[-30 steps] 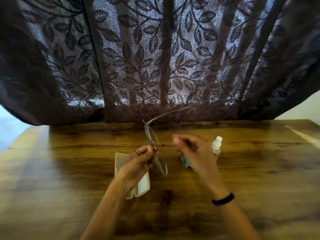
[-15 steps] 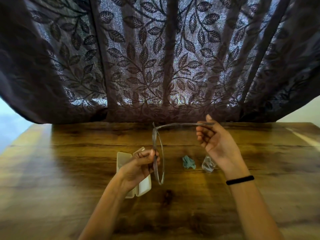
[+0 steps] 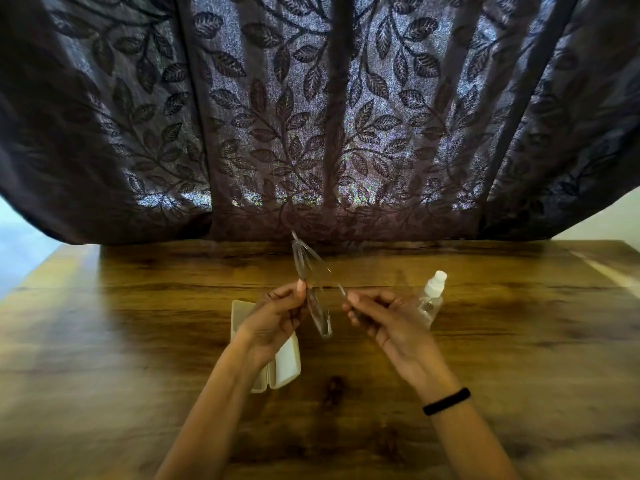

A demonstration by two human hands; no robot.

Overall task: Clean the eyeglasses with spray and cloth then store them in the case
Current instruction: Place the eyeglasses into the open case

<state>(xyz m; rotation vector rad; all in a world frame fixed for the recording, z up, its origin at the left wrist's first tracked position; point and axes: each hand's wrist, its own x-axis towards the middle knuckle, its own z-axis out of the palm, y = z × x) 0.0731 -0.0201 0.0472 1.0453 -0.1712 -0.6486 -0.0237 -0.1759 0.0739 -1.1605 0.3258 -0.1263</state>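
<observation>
Thin-framed clear eyeglasses (image 3: 313, 289) are held edge-on above the wooden table (image 3: 519, 341). My left hand (image 3: 273, 317) pinches the frame at its middle. My right hand (image 3: 384, 320) grips the end of one temple arm, which slants down from the hinge toward it. An open white case (image 3: 287, 365) lies on the table under my left wrist, partly hidden. A clear spray bottle (image 3: 433, 296) with a white cap stands just behind my right hand. The cloth is hidden.
A dark leaf-patterned curtain (image 3: 311, 116) hangs along the table's far edge. A black band (image 3: 446, 400) is on my right wrist. A pale floor shows past the table's left corner.
My right hand came down from up near the curtain, swinging the temple arm in toward the frame. It now covers the teal cloth, and the bottle's cap shows again. My left hand barely moved.
</observation>
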